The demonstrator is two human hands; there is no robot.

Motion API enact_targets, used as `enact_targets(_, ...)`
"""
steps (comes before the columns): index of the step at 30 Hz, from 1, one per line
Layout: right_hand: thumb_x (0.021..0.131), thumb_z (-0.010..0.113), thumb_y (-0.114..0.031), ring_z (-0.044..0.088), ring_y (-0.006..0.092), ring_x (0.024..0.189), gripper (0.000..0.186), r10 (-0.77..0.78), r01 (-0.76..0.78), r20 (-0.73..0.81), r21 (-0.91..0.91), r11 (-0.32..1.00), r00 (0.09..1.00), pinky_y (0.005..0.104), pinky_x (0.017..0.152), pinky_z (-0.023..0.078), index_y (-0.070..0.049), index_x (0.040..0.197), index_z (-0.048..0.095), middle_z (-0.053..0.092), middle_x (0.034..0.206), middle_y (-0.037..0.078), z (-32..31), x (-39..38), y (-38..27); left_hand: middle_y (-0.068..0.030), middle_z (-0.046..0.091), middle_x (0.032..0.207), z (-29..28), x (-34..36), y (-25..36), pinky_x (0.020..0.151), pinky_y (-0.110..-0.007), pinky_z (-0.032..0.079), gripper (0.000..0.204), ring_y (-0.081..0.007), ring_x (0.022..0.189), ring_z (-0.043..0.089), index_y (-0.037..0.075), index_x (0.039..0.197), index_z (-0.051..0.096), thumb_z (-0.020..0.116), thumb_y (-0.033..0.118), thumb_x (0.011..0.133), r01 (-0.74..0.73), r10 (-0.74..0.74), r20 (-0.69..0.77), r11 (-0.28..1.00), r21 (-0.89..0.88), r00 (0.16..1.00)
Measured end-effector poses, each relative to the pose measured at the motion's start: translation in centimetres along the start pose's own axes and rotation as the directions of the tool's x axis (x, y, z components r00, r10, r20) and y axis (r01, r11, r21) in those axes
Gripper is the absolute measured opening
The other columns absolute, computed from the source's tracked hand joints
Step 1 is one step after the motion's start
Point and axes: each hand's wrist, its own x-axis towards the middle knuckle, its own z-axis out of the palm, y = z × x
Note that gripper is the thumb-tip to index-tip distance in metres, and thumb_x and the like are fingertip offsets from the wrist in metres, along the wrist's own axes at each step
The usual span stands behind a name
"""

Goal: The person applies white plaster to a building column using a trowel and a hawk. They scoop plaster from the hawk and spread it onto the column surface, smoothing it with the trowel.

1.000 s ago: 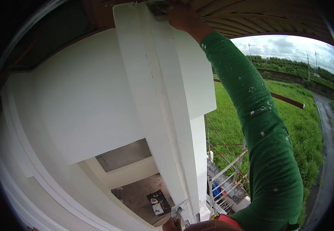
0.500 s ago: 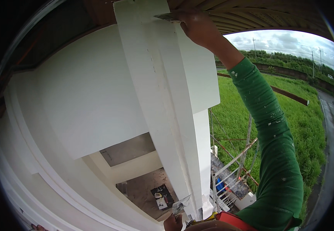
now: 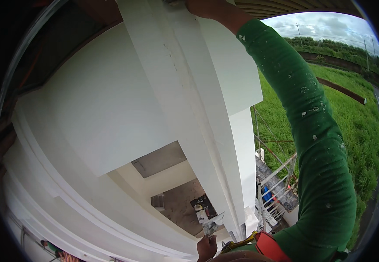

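My right hand is raised to the top of a white column, its fingers closed round a putty knife whose blade lies against the column face. The picture's upper edge cuts off part of hand and tool. A lengthwise strip of uneven, off-white filler runs down the column, with a few dark nicks near its upper part. Low in front of me, my left hand is closed on a second broad-bladed putty knife, held blade up and smeared with whitish paste. That blade is beside the column's lower end.
Metal scaffolding stands right of the column, above green grass. Through a wall opening, a dark board with several items lies on the floor far below. A corrugated ceiling hangs close overhead. A small green-clad figure shows at lower left.
My right hand and its putty knife have moved up and left along the column. The whole view has shifted, so the column's lower end and my left hand appear farther right.
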Motion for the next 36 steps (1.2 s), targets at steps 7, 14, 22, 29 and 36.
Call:
enact_targets(7,0.085,0.06,-0.006,0.058,0.0223,0.116,0.041,-0.127,0.125,-0.061,-0.027,0.992,0.99,0.0444,0.1,0.047,-0.017,0.125,0.064,0.06,0.127,0.001,1.0,-10.7,-2.1,-0.0212,0.062,0.065,-0.8,2.8,1.1,0.055,-0.049,0.047,0.036,-0.0444,0.063,0.062,0.001,0.078,0.061,0.065,0.034,0.091,-0.079,0.08,-0.003,0.992,-0.102,0.997)
enact_targets(14,0.081,0.063,-0.006,0.059,0.0241,0.105,0.038,-0.058,-0.039,0.215,0.421,0.906,0.975,0.0432,0.089,0.049,-0.011,0.119,0.066,0.066,0.11,0.003,-5.1,-22.8,-6.3,-0.0116,0.056,0.062,-4.3,9.0,4.4,0.05,-0.037,0.044,0.037,-0.0267,0.055,0.057,0.003,0.076,0.056,0.057,0.032,0.099,-0.057,0.111,0.082,0.868,-0.493,0.99)
enact_targets(22,0.075,0.051,-0.001,0.056,0.0276,0.064,0.014,0.557,-0.274,0.297,0.953,-0.126,0.776,0.0387,0.059,0.045,0.006,0.085,0.058,0.056,0.076,0.017,-14.3,-36.5,-16.0,-0.0058,0.047,0.065,-5.9,12.0,17.1,0.047,-0.029,0.038,0.046,-0.0159,0.051,0.046,0.004,0.09,0.054,0.053,0.05,0.098,0.323,0.484,0.349,0.139,-0.936,0.802)
enact_targets(29,0.079,0.046,-0.002,0.042,0.0159,0.066,0.008,0.572,-0.29,0.357,0.934,-0.208,0.738,0.0292,0.059,0.034,0.003,0.074,0.05,0.045,0.079,0.008,-7.7,-34.6,-7.0,-0.0075,0.049,0.067,-12.8,11.5,15.1,0.046,-0.029,0.039,0.043,-0.0165,0.05,0.046,0.002,0.087,0.054,0.052,0.043,0.1,0.021,0.415,0.039,0.048,-0.999,0.909)
enact_targets(36,0.089,0.058,-0.008,0.063,0.0272,0.097,0.024,0.654,-0.277,-0.143,0.824,0.495,0.743,0.0363,0.082,0.05,0.0,0.108,0.069,0.065,0.113,0.014,2.2,-13.6,5.1,-0.0045,0.051,0.061,-15.2,7.2,12.2,0.038,-0.028,0.036,0.046,-0.0156,0.044,0.047,0.006,0.083,0.053,0.056,0.05,0.096,-0.094,0.07,-0.072,0.388,-0.917,0.995)
